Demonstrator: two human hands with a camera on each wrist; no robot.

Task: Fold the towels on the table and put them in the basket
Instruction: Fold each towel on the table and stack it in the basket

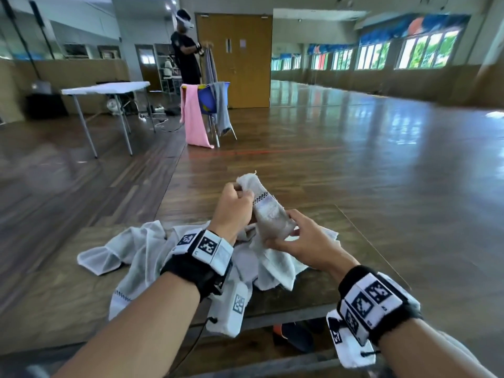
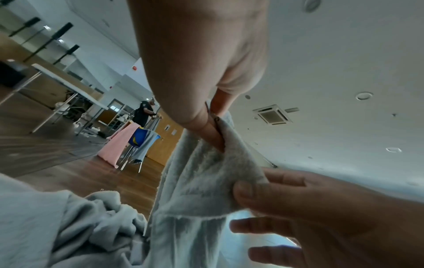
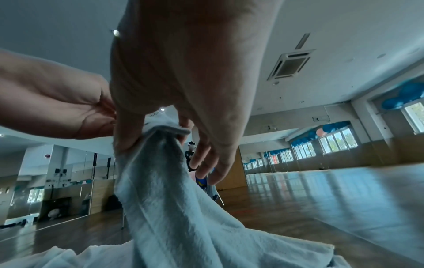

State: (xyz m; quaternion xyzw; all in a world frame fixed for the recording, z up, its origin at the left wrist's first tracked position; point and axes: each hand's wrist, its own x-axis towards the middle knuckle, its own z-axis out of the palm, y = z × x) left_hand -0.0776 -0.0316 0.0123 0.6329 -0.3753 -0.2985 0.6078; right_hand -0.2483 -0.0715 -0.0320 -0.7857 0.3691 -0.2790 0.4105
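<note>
A white towel (image 1: 268,211) with a checked band is lifted off the brown table (image 1: 54,296). My left hand (image 1: 244,193) pinches its upper end, and my right hand (image 1: 283,236) grips its bunched edge lower down. The left wrist view shows the left hand (image 2: 215,123) pinching the towel (image 2: 201,181), with the right hand's thumb (image 2: 245,192) on the cloth. From the right wrist, the right hand (image 3: 158,134) holds the towel (image 3: 165,190) between thumb and fingers. More white towels (image 1: 136,252) lie crumpled on the table below. No basket is in view.
A white folding table (image 1: 106,87) stands at the back left. Beyond my table a blue chair (image 1: 207,100) carries a pink towel (image 1: 193,115) and a grey cloth (image 1: 221,107), with a person (image 1: 185,50) behind it. Wooden floor spreads to the right.
</note>
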